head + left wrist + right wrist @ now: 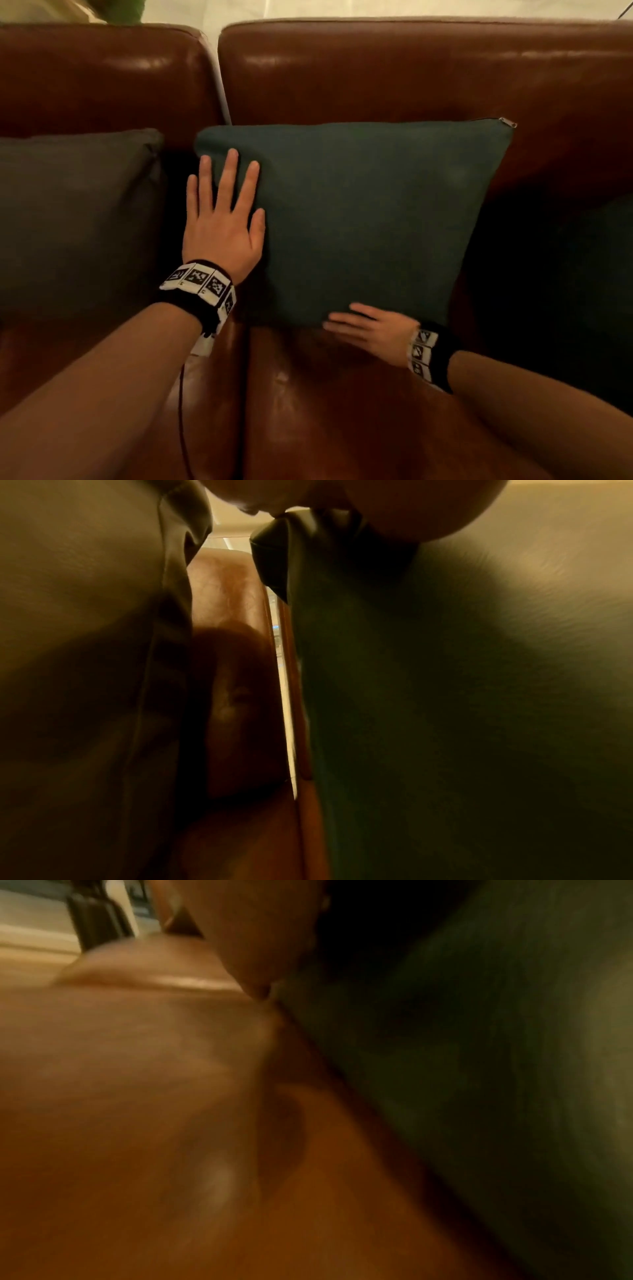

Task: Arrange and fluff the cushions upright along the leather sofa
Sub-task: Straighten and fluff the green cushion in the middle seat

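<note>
The left hand lay flat, fingers straight, against the left edge of the teal cushion, which leaned upright on the sofa backrest. The right hand, fingers extended, pressed its bottom edge. A grey cushion stood left of the left hand.

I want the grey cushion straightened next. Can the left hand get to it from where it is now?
Probably yes. The left hand lies flat on the left edge of the green cushion, and the grey cushion stands just beside it against the sofa back, with only a narrow gap between them and nothing in the way.
</note>
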A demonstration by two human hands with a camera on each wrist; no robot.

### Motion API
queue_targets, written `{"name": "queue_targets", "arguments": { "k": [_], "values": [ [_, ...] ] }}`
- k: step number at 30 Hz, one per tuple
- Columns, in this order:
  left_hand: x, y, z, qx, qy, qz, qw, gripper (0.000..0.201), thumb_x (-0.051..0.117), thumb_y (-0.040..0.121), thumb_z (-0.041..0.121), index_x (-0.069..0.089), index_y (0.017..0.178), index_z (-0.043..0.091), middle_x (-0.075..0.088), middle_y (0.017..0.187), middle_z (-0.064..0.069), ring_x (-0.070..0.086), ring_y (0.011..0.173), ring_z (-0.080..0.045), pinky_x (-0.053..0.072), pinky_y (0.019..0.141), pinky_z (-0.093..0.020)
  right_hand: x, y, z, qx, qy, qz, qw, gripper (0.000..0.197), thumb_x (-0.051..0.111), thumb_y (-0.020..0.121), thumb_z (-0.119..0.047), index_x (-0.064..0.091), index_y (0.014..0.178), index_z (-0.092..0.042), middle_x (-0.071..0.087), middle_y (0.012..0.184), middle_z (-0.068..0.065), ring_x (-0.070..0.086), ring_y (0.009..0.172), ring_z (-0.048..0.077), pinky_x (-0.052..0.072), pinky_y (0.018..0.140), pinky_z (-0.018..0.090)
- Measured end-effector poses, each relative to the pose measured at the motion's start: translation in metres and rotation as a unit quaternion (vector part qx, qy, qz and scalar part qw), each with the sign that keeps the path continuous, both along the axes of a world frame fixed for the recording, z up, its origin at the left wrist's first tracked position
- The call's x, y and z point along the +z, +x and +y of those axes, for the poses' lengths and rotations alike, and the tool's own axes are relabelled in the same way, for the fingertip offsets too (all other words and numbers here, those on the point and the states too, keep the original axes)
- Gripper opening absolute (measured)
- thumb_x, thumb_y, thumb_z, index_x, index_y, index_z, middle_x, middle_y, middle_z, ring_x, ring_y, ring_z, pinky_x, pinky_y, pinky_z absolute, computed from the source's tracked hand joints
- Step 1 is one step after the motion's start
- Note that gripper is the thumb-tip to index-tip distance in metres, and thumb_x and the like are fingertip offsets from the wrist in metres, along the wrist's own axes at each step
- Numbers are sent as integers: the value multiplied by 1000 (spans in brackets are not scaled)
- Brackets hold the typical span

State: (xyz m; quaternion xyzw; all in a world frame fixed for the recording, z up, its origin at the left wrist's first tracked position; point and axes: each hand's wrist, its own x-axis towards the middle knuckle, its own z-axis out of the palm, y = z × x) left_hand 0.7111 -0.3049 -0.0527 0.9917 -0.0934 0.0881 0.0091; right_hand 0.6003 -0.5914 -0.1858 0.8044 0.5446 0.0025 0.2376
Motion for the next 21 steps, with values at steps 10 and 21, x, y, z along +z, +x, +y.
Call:
{"name": "queue_targets", "arguments": {
  "k": [10,21],
  "values": [
    [-31,-37,-119,-49,-104,-69,991,60,39,95,44,24,153,34,14,163,1,9,151,-31,4,122,-48,150,101,-31,-359,362,-100,855,56,43,98,-43,34,150,-24,27,159,13,18,147,34,10,119,56],
    [-148,-131,-103,420,-538,30,731,55,23,102,29,10,155,20,10,163,-10,11,151,-24,16,120,-47,141,121,-34,-402,327,-72,852,62,32,97,-51,21,154,-29,16,163,8,8,151,31,4,120,56]
  ]
}}
